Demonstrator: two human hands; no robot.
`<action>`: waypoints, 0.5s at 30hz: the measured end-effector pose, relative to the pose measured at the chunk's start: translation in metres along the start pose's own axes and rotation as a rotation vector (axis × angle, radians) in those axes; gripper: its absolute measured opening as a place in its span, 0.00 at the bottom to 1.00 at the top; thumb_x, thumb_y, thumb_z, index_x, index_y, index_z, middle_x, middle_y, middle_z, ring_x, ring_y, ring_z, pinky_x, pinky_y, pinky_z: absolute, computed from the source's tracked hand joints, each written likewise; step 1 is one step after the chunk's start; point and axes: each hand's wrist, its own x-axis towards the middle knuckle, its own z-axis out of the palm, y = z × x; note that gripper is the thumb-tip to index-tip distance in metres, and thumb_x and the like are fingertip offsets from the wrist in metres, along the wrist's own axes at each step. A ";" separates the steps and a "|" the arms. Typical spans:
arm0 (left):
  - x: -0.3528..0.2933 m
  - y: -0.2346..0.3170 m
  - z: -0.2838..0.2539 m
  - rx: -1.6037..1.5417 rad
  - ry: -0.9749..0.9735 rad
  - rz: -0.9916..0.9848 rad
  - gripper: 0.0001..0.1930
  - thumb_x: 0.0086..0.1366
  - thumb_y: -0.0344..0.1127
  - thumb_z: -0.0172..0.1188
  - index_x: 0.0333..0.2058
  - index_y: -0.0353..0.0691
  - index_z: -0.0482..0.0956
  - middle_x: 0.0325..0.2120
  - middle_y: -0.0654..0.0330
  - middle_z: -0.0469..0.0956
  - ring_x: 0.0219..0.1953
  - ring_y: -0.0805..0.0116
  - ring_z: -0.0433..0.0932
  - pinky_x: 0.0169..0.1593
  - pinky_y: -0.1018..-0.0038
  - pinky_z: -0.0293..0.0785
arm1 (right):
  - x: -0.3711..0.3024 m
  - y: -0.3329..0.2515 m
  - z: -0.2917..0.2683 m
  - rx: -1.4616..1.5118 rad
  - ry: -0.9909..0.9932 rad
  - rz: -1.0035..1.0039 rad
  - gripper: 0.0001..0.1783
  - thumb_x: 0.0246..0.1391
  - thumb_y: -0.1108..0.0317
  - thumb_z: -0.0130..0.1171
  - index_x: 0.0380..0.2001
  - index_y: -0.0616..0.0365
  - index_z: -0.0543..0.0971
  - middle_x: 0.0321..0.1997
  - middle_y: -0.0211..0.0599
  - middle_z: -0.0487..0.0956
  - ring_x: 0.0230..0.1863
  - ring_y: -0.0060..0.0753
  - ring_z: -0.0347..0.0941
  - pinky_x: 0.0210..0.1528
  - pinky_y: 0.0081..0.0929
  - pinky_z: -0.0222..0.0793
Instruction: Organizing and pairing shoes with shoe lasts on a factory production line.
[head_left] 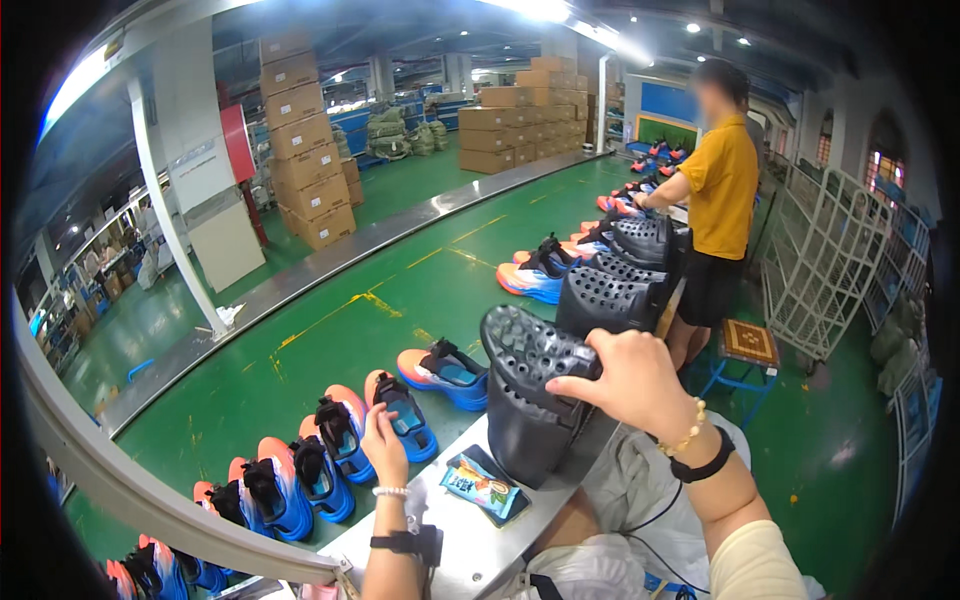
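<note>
My right hand point(630, 375) is closed on the rear end of a black shoe-shaped plastic form point(530, 345) full of round holes, thumb on its near side. It tops a tall stack of nested black forms point(535, 435) on the metal ledge. My left hand point(383, 445) is raised with fingers stretched out and nothing visible in them. Just behind it stands an orange and blue sneaker point(405, 420) with black lining. Another sneaker point(447, 372) lies sideways to the right, nearer the stack. Whether the left fingertips touch a shoe I cannot tell.
A row of sneakers point(280, 490) runs along the green conveyor belt point(330, 345). A blue snack packet point(480, 488) lies on a dark flat thing on the ledge point(385, 535). More black stacks point(610, 290) stand ahead, near a co-worker point(725, 185), a stool point(748, 342) and wire carts point(820, 260).
</note>
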 end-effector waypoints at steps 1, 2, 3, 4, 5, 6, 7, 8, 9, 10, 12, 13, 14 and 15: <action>-0.006 -0.023 -0.012 -0.045 0.087 0.048 0.10 0.68 0.29 0.51 0.46 0.34 0.75 0.33 0.52 0.82 0.37 0.66 0.81 0.43 0.71 0.74 | 0.005 -0.021 -0.009 0.070 -0.049 -0.033 0.37 0.41 0.32 0.63 0.22 0.63 0.76 0.20 0.48 0.78 0.26 0.50 0.79 0.31 0.40 0.74; -0.012 -0.045 -0.024 -0.088 0.173 0.099 0.10 0.68 0.27 0.51 0.46 0.34 0.75 0.33 0.53 0.82 0.37 0.66 0.81 0.44 0.72 0.74 | 0.010 -0.045 -0.010 0.139 -0.097 -0.065 0.36 0.42 0.33 0.63 0.22 0.62 0.77 0.21 0.47 0.79 0.27 0.49 0.79 0.32 0.40 0.74; -0.021 -0.046 -0.027 -0.076 0.083 -0.077 0.14 0.63 0.23 0.52 0.49 0.33 0.72 0.42 0.50 0.79 0.45 0.61 0.79 0.49 0.70 0.74 | 0.014 -0.060 0.004 0.122 -0.109 -0.148 0.35 0.42 0.33 0.63 0.23 0.62 0.78 0.22 0.47 0.79 0.29 0.49 0.80 0.33 0.40 0.75; -0.026 -0.067 -0.031 -0.115 0.061 -0.109 0.24 0.59 0.21 0.55 0.55 0.35 0.65 0.52 0.45 0.72 0.53 0.55 0.75 0.53 0.66 0.73 | 0.017 -0.081 0.024 0.120 -0.118 -0.242 0.35 0.43 0.34 0.63 0.24 0.62 0.79 0.24 0.46 0.80 0.30 0.49 0.80 0.34 0.40 0.75; -0.032 -0.067 -0.025 -0.152 0.010 -0.165 0.28 0.57 0.21 0.56 0.57 0.35 0.62 0.55 0.44 0.68 0.57 0.51 0.72 0.56 0.63 0.71 | 0.025 -0.098 0.046 0.063 -0.260 -0.251 0.33 0.43 0.37 0.65 0.28 0.64 0.81 0.28 0.48 0.81 0.34 0.49 0.80 0.37 0.40 0.76; -0.038 -0.067 -0.021 -0.183 -0.037 -0.222 0.31 0.56 0.21 0.58 0.59 0.36 0.59 0.58 0.43 0.64 0.60 0.48 0.68 0.58 0.61 0.70 | 0.034 -0.111 0.071 0.069 -0.370 -0.259 0.36 0.43 0.35 0.64 0.30 0.66 0.81 0.30 0.51 0.81 0.35 0.53 0.80 0.40 0.42 0.76; -0.039 -0.067 -0.018 -0.106 -0.104 -0.207 0.36 0.55 0.21 0.59 0.61 0.38 0.54 0.60 0.43 0.63 0.61 0.46 0.67 0.60 0.60 0.67 | 0.042 -0.120 0.095 0.087 -0.399 -0.231 0.35 0.42 0.38 0.65 0.32 0.66 0.82 0.31 0.52 0.82 0.37 0.52 0.81 0.41 0.40 0.76; -0.040 -0.065 -0.015 -0.159 -0.094 -0.222 0.37 0.54 0.21 0.59 0.62 0.39 0.54 0.61 0.41 0.62 0.61 0.44 0.67 0.60 0.61 0.67 | 0.055 -0.124 0.122 0.173 -0.469 -0.218 0.35 0.41 0.41 0.68 0.35 0.67 0.82 0.34 0.52 0.82 0.39 0.50 0.81 0.42 0.40 0.76; -0.040 -0.060 -0.018 -0.153 -0.111 -0.204 0.38 0.54 0.21 0.59 0.62 0.40 0.54 0.62 0.40 0.61 0.61 0.43 0.67 0.59 0.61 0.68 | 0.070 -0.139 0.133 0.110 -0.611 -0.114 0.33 0.37 0.44 0.71 0.37 0.64 0.82 0.41 0.46 0.83 0.44 0.44 0.80 0.46 0.38 0.76; -0.040 -0.054 -0.019 -0.148 -0.125 -0.180 0.38 0.53 0.21 0.60 0.62 0.40 0.53 0.62 0.38 0.61 0.61 0.41 0.68 0.59 0.62 0.68 | 0.084 -0.143 0.164 0.056 -0.635 -0.057 0.34 0.37 0.42 0.71 0.39 0.62 0.83 0.44 0.44 0.83 0.48 0.42 0.80 0.48 0.37 0.75; -0.042 -0.057 -0.016 -0.135 -0.073 -0.182 0.35 0.53 0.22 0.60 0.60 0.41 0.56 0.60 0.36 0.63 0.56 0.43 0.72 0.56 0.61 0.70 | 0.108 -0.147 0.218 0.071 -0.660 -0.103 0.36 0.38 0.40 0.70 0.38 0.65 0.83 0.35 0.44 0.84 0.40 0.43 0.82 0.43 0.36 0.76; -0.042 -0.058 -0.017 -0.096 -0.067 -0.189 0.34 0.53 0.23 0.59 0.58 0.41 0.57 0.59 0.35 0.63 0.55 0.41 0.72 0.56 0.60 0.69 | 0.114 -0.157 0.231 0.037 -0.702 -0.111 0.36 0.38 0.40 0.70 0.37 0.65 0.83 0.36 0.45 0.84 0.40 0.42 0.82 0.43 0.36 0.76; -0.042 -0.060 -0.018 -0.059 -0.062 -0.197 0.33 0.53 0.23 0.59 0.57 0.41 0.58 0.58 0.34 0.64 0.54 0.40 0.72 0.56 0.58 0.68 | 0.120 -0.167 0.245 0.001 -0.744 -0.118 0.36 0.38 0.39 0.70 0.36 0.64 0.83 0.37 0.45 0.84 0.40 0.41 0.82 0.43 0.36 0.76; -0.041 -0.054 -0.018 -0.046 -0.088 -0.205 0.31 0.52 0.25 0.59 0.56 0.42 0.59 0.58 0.35 0.64 0.54 0.36 0.70 0.57 0.55 0.66 | 0.122 -0.170 0.263 -0.004 -0.782 -0.050 0.35 0.38 0.38 0.70 0.36 0.63 0.84 0.39 0.45 0.84 0.41 0.41 0.82 0.45 0.36 0.76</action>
